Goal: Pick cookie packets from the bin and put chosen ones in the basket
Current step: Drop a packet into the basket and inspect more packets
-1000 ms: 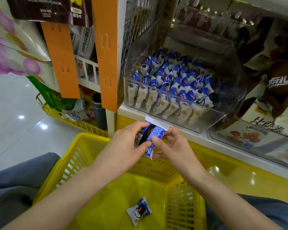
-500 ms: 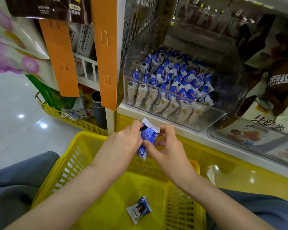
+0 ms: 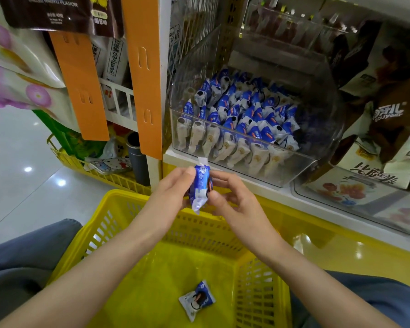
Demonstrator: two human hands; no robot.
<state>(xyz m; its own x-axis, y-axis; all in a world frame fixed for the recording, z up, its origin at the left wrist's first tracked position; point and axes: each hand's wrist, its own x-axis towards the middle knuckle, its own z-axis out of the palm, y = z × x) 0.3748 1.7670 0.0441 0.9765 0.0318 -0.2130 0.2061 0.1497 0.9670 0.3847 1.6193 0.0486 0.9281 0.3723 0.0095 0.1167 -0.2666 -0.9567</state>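
Note:
A blue-and-white cookie packet (image 3: 200, 185) stands on end between my two hands, above the far rim of the yellow basket (image 3: 100, 223). My left hand (image 3: 171, 192) pinches it from the left and my right hand (image 3: 232, 197) pinches it from the right with thumb and fingers. One more cookie packet (image 3: 197, 300) lies flat on the basket floor. The clear plastic bin (image 3: 313, 147) on the shelf holds several rows of the same packets.
A white shelf edge (image 3: 258, 183) runs under the bin. Boxed snacks (image 3: 376, 162) stand to the right. An orange hanging strip (image 3: 147, 74) and snack bags are at left, above a second yellow basket (image 3: 104, 176) on the floor. My knees flank the basket.
The packet has turned between my fingers from face-on to edge-on and upright. Both hands stayed in front of the bin, shifting slightly.

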